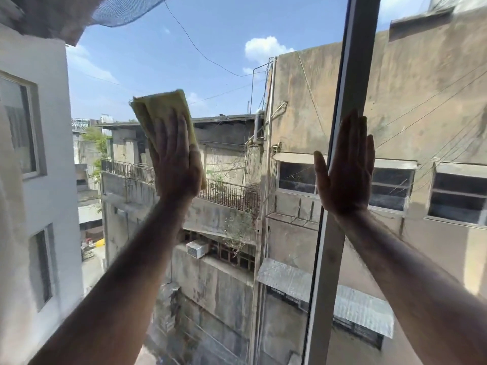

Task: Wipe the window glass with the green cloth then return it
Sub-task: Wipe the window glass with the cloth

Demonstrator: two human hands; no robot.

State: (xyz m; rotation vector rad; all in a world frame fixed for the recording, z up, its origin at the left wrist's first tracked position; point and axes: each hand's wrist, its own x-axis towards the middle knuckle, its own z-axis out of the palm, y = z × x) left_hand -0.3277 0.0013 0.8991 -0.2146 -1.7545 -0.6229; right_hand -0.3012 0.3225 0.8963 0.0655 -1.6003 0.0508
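The window glass (pixel 224 75) fills the view, with sky and buildings beyond it. My left hand (pixel 175 159) lies flat on the pane and presses a folded yellow-green cloth (pixel 158 106) against it; the cloth's upper part sticks out above my fingers. My right hand (pixel 347 164) is spread open, fingers pointing up, and rests against the grey vertical window frame (pixel 350 83) and the glass beside it. It holds nothing.
The grey frame post runs from top to bottom right of centre and splits the glass into a wide left pane and a narrower right pane (pixel 434 101). A dark mesh edge (pixel 118 9) hangs at the top left.
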